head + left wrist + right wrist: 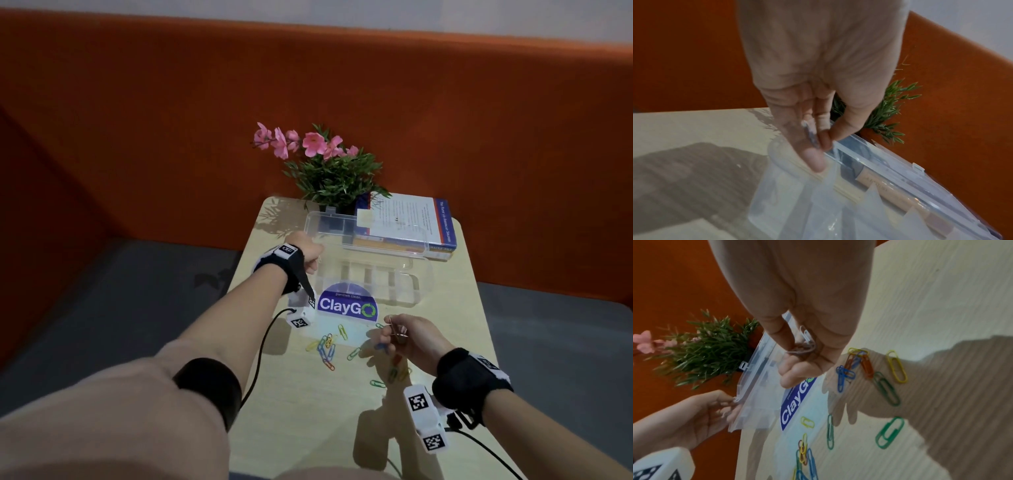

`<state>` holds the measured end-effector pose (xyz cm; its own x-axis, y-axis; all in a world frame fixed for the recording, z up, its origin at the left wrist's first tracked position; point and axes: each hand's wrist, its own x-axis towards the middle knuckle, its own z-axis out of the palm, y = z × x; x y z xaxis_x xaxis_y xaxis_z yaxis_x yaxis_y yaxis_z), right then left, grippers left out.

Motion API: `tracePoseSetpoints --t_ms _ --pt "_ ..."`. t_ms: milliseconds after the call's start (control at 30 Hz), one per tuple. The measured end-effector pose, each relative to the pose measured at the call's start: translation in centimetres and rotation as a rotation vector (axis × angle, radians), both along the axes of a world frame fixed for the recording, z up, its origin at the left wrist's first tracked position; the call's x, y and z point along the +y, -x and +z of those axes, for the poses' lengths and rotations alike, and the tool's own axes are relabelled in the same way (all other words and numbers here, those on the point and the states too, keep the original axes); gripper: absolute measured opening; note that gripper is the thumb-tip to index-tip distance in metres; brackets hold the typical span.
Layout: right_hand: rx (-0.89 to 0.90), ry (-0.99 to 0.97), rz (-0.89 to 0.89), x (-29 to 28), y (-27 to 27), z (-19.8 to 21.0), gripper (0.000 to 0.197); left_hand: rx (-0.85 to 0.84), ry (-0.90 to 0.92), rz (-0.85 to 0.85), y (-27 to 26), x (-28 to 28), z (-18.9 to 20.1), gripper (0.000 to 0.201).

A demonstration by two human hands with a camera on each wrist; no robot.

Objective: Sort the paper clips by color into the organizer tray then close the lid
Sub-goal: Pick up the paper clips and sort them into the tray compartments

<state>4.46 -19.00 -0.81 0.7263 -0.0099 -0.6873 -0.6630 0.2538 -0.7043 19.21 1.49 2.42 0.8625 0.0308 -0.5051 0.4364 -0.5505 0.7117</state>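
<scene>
A clear organizer tray with dividers stands mid-table, its lid raised and leaning back on a book. My left hand is at the tray's left end, where thumb and fingers pinch the lid's corner. A small pale glint between those fingers is unclear. Over the table's near right, my right hand pinches a few silver paper clips between thumb and fingers. Several coloured clips in blue, green, yellow and orange lie scattered in front of the tray, under and beside the right hand.
A purple ClayGo sticker lies on the table just before the tray. Behind it are a potted plant with pink flowers and a book. The small table drops off at both sides; an orange wall stands behind.
</scene>
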Motion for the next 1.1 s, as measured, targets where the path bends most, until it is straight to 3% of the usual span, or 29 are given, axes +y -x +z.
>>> tracePoseSetpoints --t_ms 167,300,400,567,700,767,900,1000,1100 --pt "-0.037 0.007 0.095 0.7 -1.2 0.9 0.01 0.021 -0.192 -0.085 -0.8 0.4 -0.1 0.026" --pt "-0.029 -0.021 0.135 2.5 -4.0 2.5 0.013 0.041 0.048 0.024 -0.7 1.0 -0.2 0.019" --pt "-0.019 -0.047 0.148 4.6 -7.0 3.7 0.018 -0.086 0.154 0.146 1.4 2.1 0.7 0.021" --pt "-0.013 -0.125 0.117 8.7 -12.0 4.4 0.01 -0.193 0.048 0.223 7.0 5.8 -0.2 0.025" --pt "-0.043 0.013 0.203 10.1 -13.5 4.5 0.014 -0.159 -0.042 0.147 10.6 7.7 -1.7 0.023" --pt "-0.058 0.028 0.257 10.1 -13.3 4.9 0.013 -0.13 -0.072 0.105 11.6 7.9 -2.5 0.024" --pt "-0.193 0.153 0.283 8.3 -11.0 5.3 0.035 -0.108 -0.131 0.014 12.6 6.4 -3.8 0.024" --pt "-0.246 0.247 0.356 5.9 -7.5 4.7 0.023 -0.116 -0.195 -0.107 12.9 4.2 -4.8 0.019" --pt "-0.201 0.519 0.544 3.9 -3.9 2.1 0.022 -0.155 -0.284 -0.198 13.3 1.8 -5.5 0.015"
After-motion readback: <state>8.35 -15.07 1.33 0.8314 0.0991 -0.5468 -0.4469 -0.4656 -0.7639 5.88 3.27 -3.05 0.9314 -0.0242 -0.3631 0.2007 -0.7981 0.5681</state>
